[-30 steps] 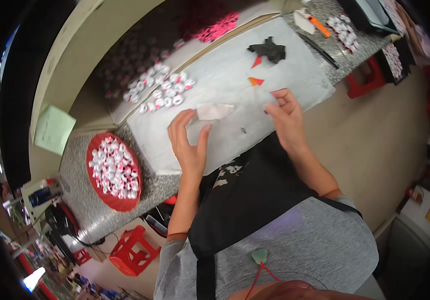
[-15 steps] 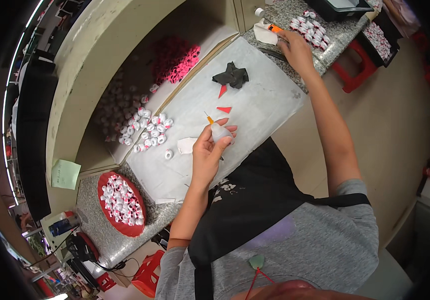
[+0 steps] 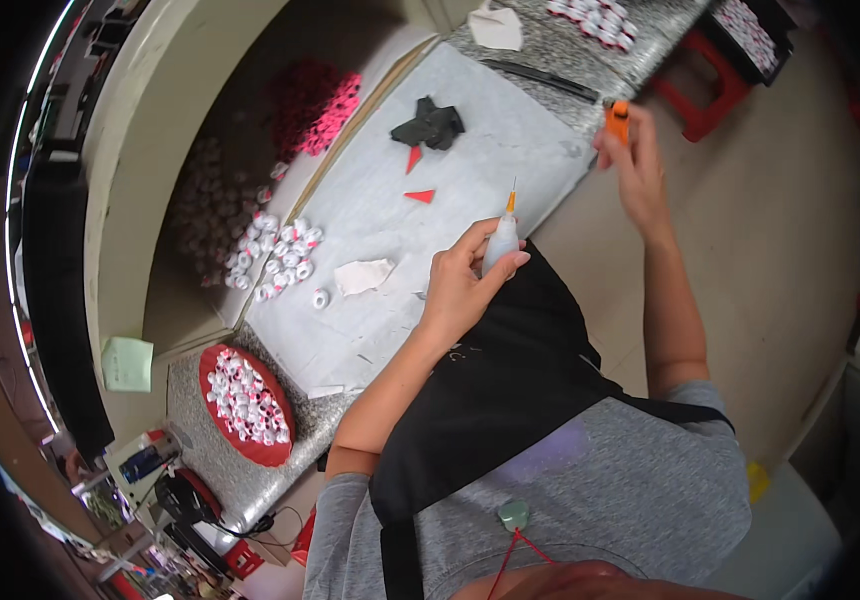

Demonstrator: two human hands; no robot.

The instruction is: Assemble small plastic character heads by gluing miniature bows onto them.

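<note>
My left hand [image 3: 458,292] is closed around a small translucent squeeze bottle [image 3: 501,246] with an orange collar and a thin needle tip pointing up. It is over the near edge of a white work sheet [image 3: 510,130], in front of my black apron. Off the sheet's right edge, my right hand [image 3: 640,175] grips an orange lighter [image 3: 618,122], its dark top end upward. Left of the bottle, a torn piece of white paper [image 3: 364,277] lies on the sheet. Farther back are a crumpled black piece [image 3: 428,124] and two red slivers [image 3: 419,196].
White rounded pieces with pink marks [image 3: 290,255] spill from the alcove beside a pink pile [image 3: 330,115]. A red dish [image 3: 285,452] holds more at left. A black, narrow tool [image 3: 540,78] and white cloth [image 3: 495,29] lie on the granite counter. A red stool [image 3: 702,90] stands right.
My right hand has lifted the orange lighter from beside the white cloth and brought it nearer. My left hand has moved right with the bottle, whose needle now points upward.
</note>
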